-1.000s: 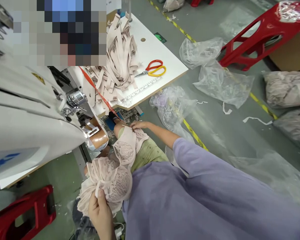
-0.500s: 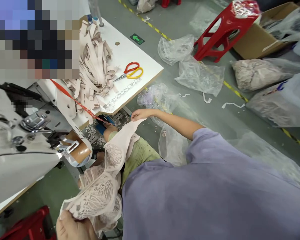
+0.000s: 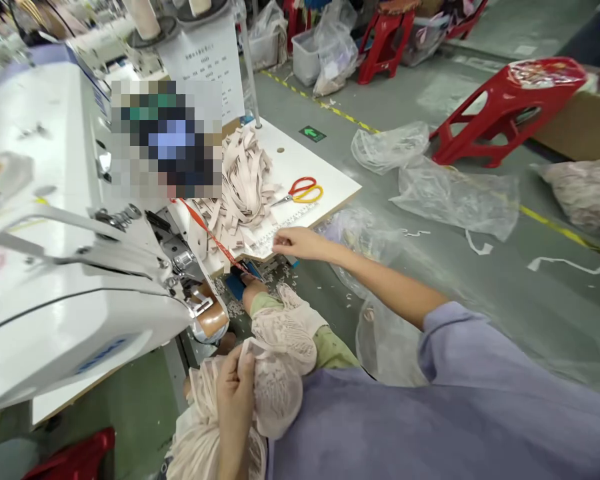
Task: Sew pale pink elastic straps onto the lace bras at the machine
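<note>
A pale pink lace bra [image 3: 279, 393] lies across my lap, its cups bunched together. My left hand [image 3: 236, 383] is closed on the band edge of the bra, low in the view. My right hand [image 3: 300, 243] hangs over the front corner of the white table [image 3: 337, 183], fingers loosely bent and apart, with nothing visible in them. Just beyond it lie a printed ruler [image 3: 293, 220], scissors [image 3: 300, 192] with red and yellow handles, and a heap of beige fabric strips [image 3: 247, 177]. More pale lace pieces [image 3: 215, 427] hang beside my left forearm.
A white sewing machine [image 3: 90, 327] stands on the left, an orange-red cord [image 3: 207, 230] hanging from near it. Plastic bags [image 3: 455, 193] and a red stool [image 3: 505, 113] are on the floor to the right. Another red stool [image 3: 75, 457] is at bottom left.
My right hand has let go of the bra's end and moved to the table corner. My left hand has drawn inward with the bra, which now lies folded. The view has swung left and up.
</note>
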{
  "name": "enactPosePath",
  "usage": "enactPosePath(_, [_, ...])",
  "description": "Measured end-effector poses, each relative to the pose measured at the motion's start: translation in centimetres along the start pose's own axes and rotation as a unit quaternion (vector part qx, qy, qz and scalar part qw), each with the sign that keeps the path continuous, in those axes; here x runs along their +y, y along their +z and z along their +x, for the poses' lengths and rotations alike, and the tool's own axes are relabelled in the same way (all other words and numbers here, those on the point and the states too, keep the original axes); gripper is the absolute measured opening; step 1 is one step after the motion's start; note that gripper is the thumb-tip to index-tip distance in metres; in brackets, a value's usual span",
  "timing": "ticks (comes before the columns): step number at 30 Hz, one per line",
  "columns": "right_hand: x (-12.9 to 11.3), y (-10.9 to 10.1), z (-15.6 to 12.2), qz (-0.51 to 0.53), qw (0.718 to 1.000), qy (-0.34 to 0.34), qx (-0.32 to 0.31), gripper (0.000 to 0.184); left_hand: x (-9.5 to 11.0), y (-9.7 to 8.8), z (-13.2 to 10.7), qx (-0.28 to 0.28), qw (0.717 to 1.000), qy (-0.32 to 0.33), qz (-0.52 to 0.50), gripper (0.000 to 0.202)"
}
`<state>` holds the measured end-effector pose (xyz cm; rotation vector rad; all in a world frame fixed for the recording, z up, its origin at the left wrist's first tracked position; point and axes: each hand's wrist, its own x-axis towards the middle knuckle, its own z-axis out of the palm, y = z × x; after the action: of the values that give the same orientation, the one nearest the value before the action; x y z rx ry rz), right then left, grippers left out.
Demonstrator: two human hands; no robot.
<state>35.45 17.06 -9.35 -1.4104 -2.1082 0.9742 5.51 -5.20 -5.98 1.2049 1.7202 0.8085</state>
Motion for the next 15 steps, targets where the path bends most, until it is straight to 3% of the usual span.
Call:
enactPosePath(3, [-4.6, -0.4, 7.0, -0.106, 0.985, 0.015, 0.136, 0.033, 1.7, 0.9, 0.5, -0.021, 0.999, 0.027, -0.012, 0.048])
enactPosePath(7, [-7.2, -1.0, 12.8, -0.147, 0.974, 0.059, 0.161, 0.024, 3.0, 0.4, 0.6, 0.008, 0.998, 0.062, 0.001, 0.040])
enactPosePath(9, [-7.2, -0.8, 13.2, -0.156, 0.974, 0.058, 0.155, 0.021, 3.1, 0.0, -0.2, 0.027, 0.995, 0.097, 0.018, 0.036])
enactPosePath(11, [-6.6, -0.4, 12.2, -0.150, 0.973, 0.043, 0.170, 0.026, 2.8, 0.0, -1.8, 0.002, 0.988, 0.143, 0.061, 0.029])
enactPosePath(13, [-5.8, 0.1, 10.5, -0.086, 0.971, 0.006, 0.223, 0.027, 2.3, 0.7, -3.8, -0.078, 0.968, 0.207, 0.121, 0.023])
enactPosePath(15, [-5.1, 0.6, 8.2, 0.065, 0.975, -0.015, 0.214, 0.030, 1.7, 1.8, -5.7, -0.164, 0.929, 0.282, 0.177, 0.022])
